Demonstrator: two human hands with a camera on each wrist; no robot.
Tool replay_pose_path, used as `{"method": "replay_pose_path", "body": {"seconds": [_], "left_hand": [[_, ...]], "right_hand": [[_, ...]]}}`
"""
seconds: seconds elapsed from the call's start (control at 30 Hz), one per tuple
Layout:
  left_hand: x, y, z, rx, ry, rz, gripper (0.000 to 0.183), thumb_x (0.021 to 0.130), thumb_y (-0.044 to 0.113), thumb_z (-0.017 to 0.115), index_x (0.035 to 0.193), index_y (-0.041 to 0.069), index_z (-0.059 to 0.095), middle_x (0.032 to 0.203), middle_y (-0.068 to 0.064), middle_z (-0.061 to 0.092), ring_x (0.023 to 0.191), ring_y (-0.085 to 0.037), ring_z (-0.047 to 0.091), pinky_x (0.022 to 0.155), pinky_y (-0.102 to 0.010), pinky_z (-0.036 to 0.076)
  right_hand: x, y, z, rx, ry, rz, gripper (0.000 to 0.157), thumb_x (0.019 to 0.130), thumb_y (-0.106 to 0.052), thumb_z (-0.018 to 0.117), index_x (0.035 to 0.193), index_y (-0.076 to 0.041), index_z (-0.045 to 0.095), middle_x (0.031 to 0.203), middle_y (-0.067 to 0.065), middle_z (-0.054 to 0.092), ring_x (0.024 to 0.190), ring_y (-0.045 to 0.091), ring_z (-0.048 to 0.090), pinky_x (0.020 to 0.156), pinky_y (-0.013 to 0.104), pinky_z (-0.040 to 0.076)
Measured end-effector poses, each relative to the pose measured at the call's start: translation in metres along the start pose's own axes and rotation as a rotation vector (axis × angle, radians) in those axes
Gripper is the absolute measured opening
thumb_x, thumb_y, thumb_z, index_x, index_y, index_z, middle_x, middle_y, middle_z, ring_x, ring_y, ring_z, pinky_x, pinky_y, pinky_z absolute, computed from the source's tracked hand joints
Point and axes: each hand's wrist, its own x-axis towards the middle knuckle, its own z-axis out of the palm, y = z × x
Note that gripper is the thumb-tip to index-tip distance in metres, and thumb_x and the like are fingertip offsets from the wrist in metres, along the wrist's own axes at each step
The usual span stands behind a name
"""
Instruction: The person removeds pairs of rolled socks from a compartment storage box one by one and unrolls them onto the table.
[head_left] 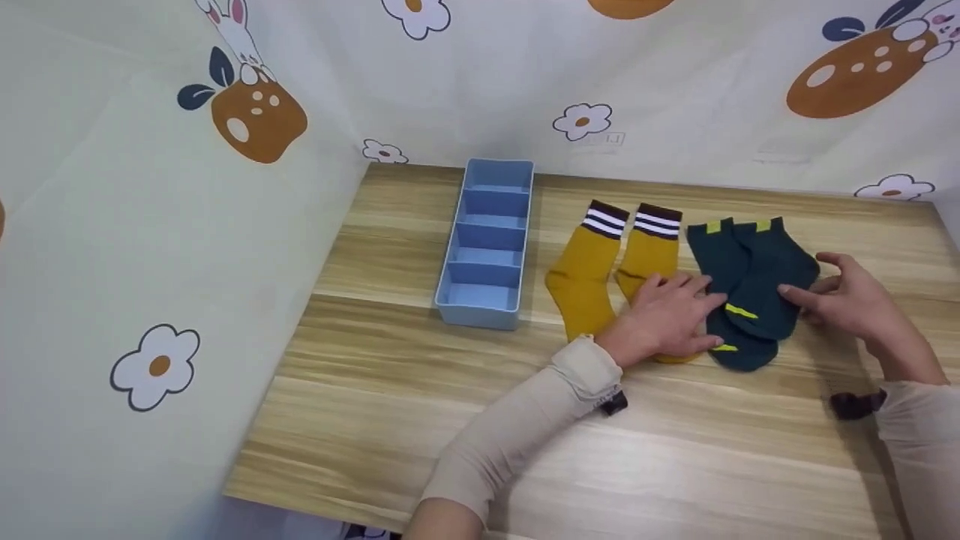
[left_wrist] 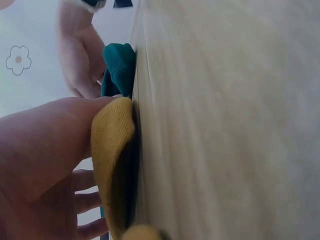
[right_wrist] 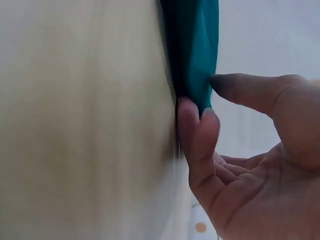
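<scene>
Two mustard-yellow socks (head_left: pixel 585 274) with dark, white-striped cuffs lie side by side on the wooden table. Right of them, two dark green ankle socks (head_left: pixel 776 262) with yellow marks overlap one another. My left hand (head_left: pixel 671 319) rests across the lower part of the right yellow sock, fingers spread and reaching the green pair's left edge. At the green pair's right edge is my right hand (head_left: pixel 855 300), its thumb on the top sock and its fingers curled at the edge. The right wrist view shows the green fabric (right_wrist: pixel 200 55) between thumb and fingertips.
A light blue box (head_left: pixel 480 319) with several compartments in a row stands left of the socks. Behind the wooden table (head_left: pixel 375 360) hangs a pale printed cloth (head_left: pixel 487 90), which also covers the left side. A dark wrist device (head_left: pixel 615 403) shows below my left sleeve.
</scene>
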Motion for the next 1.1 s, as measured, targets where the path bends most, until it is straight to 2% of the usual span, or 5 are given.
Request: {"method": "replay_pose_path", "body": {"seconds": [0.33, 0.63, 0.83, 0.97, 1.1], "left_hand": [[0.0, -0.001, -0.004, -0.016, -0.033, -0.032, 0.073, 0.105, 0.074, 0.045, 0.17, 0.048, 0.023, 0.181, 0.019, 0.01, 0.168, -0.009, 0.013, 0.136, -0.04, 0.017], [0.001, -0.004, -0.011, -0.088, -0.097, -0.045, 0.074, 0.104, 0.071, 0.05, 0.169, 0.052, 0.02, 0.181, 0.022, 0.003, 0.17, -0.009, 0.002, 0.138, -0.039, 0.007], [0.0, -0.006, -0.012, -0.112, -0.116, -0.038, 0.073, 0.105, 0.069, 0.051, 0.169, 0.052, 0.02, 0.181, 0.023, 0.002, 0.17, -0.01, 0.002, 0.138, -0.04, 0.007], [-0.001, -0.01, -0.013, -0.131, -0.112, -0.013, 0.072, 0.106, 0.068, 0.051, 0.17, 0.05, 0.022, 0.181, 0.022, 0.004, 0.17, -0.01, 0.004, 0.138, -0.04, 0.009], [-0.003, -0.022, -0.021, -0.218, -0.068, 0.03, 0.067, 0.107, 0.064, 0.054, 0.168, 0.044, 0.034, 0.178, 0.02, 0.024, 0.167, -0.008, 0.021, 0.135, -0.038, 0.021]], "right_hand": [[-0.018, 0.01, 0.004, -0.128, 0.051, -0.118, 0.05, 0.104, -0.019, 0.071, 0.147, 0.001, 0.057, 0.112, 0.03, 0.069, 0.082, 0.01, 0.06, 0.065, 0.023, 0.048], [-0.023, 0.022, -0.017, -0.19, -0.126, -0.154, 0.06, 0.097, 0.0, 0.071, 0.152, 0.008, 0.049, 0.118, 0.034, 0.058, 0.098, 0.034, 0.06, 0.066, 0.025, 0.051], [-0.025, 0.019, -0.02, -0.224, -0.15, -0.17, 0.063, 0.094, 0.004, 0.072, 0.151, 0.01, 0.048, 0.108, 0.03, 0.061, 0.089, 0.027, 0.06, 0.064, 0.025, 0.05], [-0.024, 0.014, -0.014, -0.213, -0.066, -0.178, 0.054, 0.102, -0.009, 0.072, 0.148, 0.01, 0.052, 0.091, 0.015, 0.06, 0.072, 0.014, 0.054, 0.059, 0.027, 0.044], [-0.018, 0.004, -0.003, -0.166, 0.154, -0.177, 0.047, 0.11, -0.034, 0.063, 0.136, 0.005, 0.065, 0.087, 0.01, 0.06, 0.068, 0.009, 0.05, 0.057, 0.027, 0.041]]}}
